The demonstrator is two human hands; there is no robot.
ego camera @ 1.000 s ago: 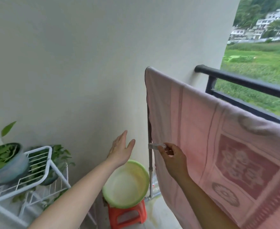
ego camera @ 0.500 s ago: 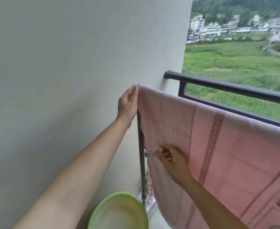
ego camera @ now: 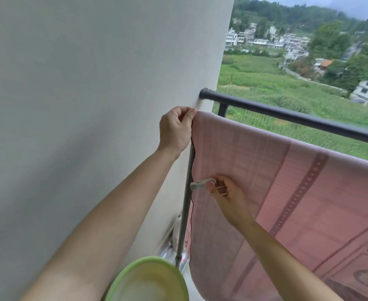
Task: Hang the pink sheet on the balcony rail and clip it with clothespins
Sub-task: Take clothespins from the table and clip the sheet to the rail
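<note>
Pink sheet [ego camera: 265, 181] is already draped, its top edge running just in front of the dark balcony rail [ego camera: 287, 115]. The cloth hides what bears it, so we cannot say whether it rests on that rail itself. The hanging looks largely done to us, and we judge the clipping to be what is left: we see no clothespin fixed anywhere along the top edge.

Our left grip [ego camera: 175, 127] is clenched on the sheet's upper left corner, pinching it close to the wall. Our right grip [ego camera: 228, 198] pinches one pale clothespin [ego camera: 201, 185] by its tail, in front of the cloth. That clothespin sits at the sheet's left edge, just beside the grey post [ego camera: 186, 203] and well below the corner our left grip holds. Whether its jaws bite the hem we cannot tell.
</note>
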